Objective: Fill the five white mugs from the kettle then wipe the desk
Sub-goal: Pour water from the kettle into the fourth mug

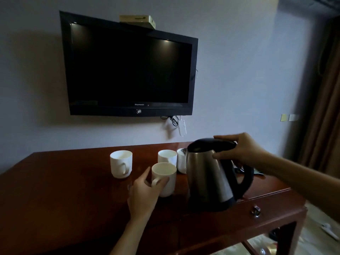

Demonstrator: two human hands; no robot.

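a person's left hand (145, 192) curled around the handle side of the nearest white mug (164, 179), thumb against its body and forefinger raised beside the rim, on a dark red-brown wooden desk (64, 196). just to the right of that mug, the right hand (241, 150) gripped the black top handle of a stainless-steel electric kettle (209, 177), fingers wrapped over the lid end; the kettle stood near the desk's front edge, above a drawer with a metal pull (256, 211). whether its base touched the wood could not be told. behind the held mug stood a second mug (167, 156), and a third mug (181, 161) sat half hidden by the kettle's spout. a fourth mug (121, 163) stood apart to the left, handle facing forward. only four mugs showed. on the grey wall beyond hung a dark skyworth television (128, 67) with a yellowish box (138, 21) on its top edge and cables (173, 120) dangling below. brown curtains (323, 107) hung at far right.
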